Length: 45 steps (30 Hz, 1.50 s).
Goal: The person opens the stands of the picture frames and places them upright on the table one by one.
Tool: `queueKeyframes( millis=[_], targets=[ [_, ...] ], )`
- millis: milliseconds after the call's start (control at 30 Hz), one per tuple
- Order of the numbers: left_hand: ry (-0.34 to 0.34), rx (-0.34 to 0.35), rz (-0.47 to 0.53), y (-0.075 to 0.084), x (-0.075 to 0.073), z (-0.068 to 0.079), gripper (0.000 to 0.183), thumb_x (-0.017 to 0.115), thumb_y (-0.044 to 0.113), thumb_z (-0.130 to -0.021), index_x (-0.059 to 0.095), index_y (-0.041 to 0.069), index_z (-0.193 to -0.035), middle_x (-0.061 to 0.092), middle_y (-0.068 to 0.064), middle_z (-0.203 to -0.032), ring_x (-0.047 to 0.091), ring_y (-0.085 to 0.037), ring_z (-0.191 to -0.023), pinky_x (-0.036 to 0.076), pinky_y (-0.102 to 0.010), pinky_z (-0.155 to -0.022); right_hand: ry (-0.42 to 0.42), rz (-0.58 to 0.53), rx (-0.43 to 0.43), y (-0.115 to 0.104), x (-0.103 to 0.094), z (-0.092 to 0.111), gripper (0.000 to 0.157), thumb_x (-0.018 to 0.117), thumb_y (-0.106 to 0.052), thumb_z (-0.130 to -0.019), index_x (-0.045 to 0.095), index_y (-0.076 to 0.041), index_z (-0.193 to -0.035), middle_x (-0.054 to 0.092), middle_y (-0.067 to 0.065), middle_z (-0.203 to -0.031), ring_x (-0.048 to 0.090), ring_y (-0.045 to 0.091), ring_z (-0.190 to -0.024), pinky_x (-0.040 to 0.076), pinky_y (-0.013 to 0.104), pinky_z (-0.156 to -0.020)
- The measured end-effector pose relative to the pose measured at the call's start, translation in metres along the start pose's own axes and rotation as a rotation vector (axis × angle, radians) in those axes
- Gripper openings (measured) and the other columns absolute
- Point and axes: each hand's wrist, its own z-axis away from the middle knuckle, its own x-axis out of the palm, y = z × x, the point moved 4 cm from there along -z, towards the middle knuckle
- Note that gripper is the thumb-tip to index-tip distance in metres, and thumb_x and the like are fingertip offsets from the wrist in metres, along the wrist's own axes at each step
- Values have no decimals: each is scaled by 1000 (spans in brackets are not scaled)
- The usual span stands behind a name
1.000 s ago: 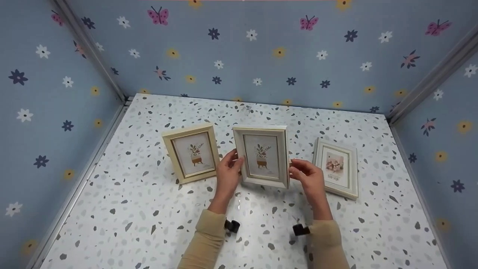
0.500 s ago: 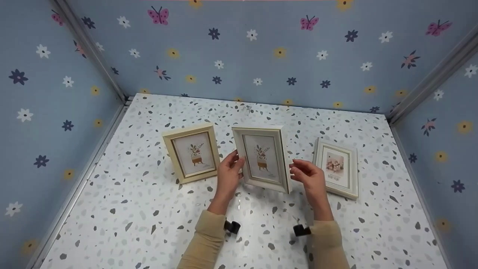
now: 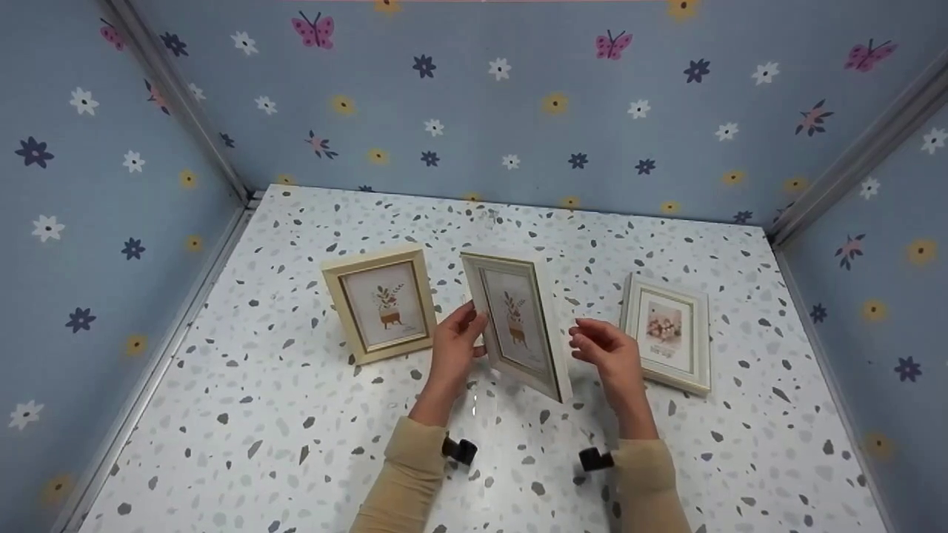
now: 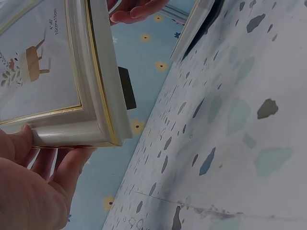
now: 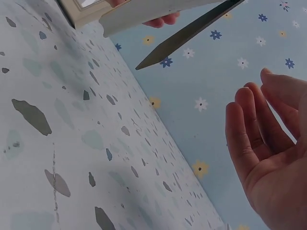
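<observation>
My left hand (image 3: 454, 346) grips the left edge of a white picture frame (image 3: 516, 326) with gold trim, thumb on its front and fingers behind. The frame hangs tilted above the table, its face turned toward the left. Behind it a dark back stand (image 5: 184, 38) sticks out, as the right wrist view shows. Beside the frame's right edge my right hand (image 3: 611, 363) is held apart from it, fingers loosely bent around nothing. The print inside shows a potted plant on a legged stand (image 4: 31, 63).
A cream picture frame (image 3: 381, 305) stands leaning back at left. Another white picture frame (image 3: 666, 333), with a pink flower print, is at right. The speckled table (image 3: 296, 444) is bounded by blue patterned walls (image 3: 474, 96).
My right hand has let go of the white frame's right edge. In my left hand the frame has swung round, its right side coming nearer to me. The other two frames stay put.
</observation>
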Motion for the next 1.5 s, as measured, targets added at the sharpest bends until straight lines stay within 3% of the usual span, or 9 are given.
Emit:
queueKeyframes(
  millis=[100,433,733,967,1167,1500],
  targets=[
    [-41,-19,7,-1,1,1,42,61,23,-101,57,7,-140,65,-10,-120,63,-20,-103,59,-32,-68,-13,1,-11,0,3,1,25,74,-1,-88,69,5,-112,71,18,-100,69,24,-85,60,36,-73],
    [-198,-24,31,2,9,2,40,56,16,-102,55,3,-140,64,-13,-127,66,-24,-106,59,-42,-76,-100,12,-45,-4,19,4,31,72,1,-89,64,14,-116,68,24,-105,69,23,-93,58,33,-77],
    [-282,-32,22,-1,14,3,40,54,14,-103,53,1,-141,60,-15,-135,63,-26,-113,58,-45,-80,-221,31,-92,-3,34,10,30,70,3,-90,67,5,-121,62,31,-120,63,29,-109,53,30,-86],
    [-276,-39,38,-4,15,3,38,53,12,-103,55,1,-140,62,-14,-132,65,-25,-109,57,-46,-80,-375,-40,-70,0,43,16,42,66,6,-92,59,5,-133,58,22,-134,53,35,-124,48,41,-99],
    [-279,-20,30,-4,15,3,37,53,14,-104,56,3,-140,62,-12,-132,63,-26,-113,56,-50,-83,-482,-93,-83,2,49,21,51,73,2,-88,56,5,-136,56,20,-138,50,35,-130,39,51,-108],
    [-268,-20,30,-3,14,5,37,52,13,-104,55,2,-140,61,-13,-133,62,-27,-115,58,-45,-79,-451,-103,-53,6,52,23,48,73,6,-86,57,10,-131,60,20,-131,55,35,-123,44,49,-103]
  ],
)
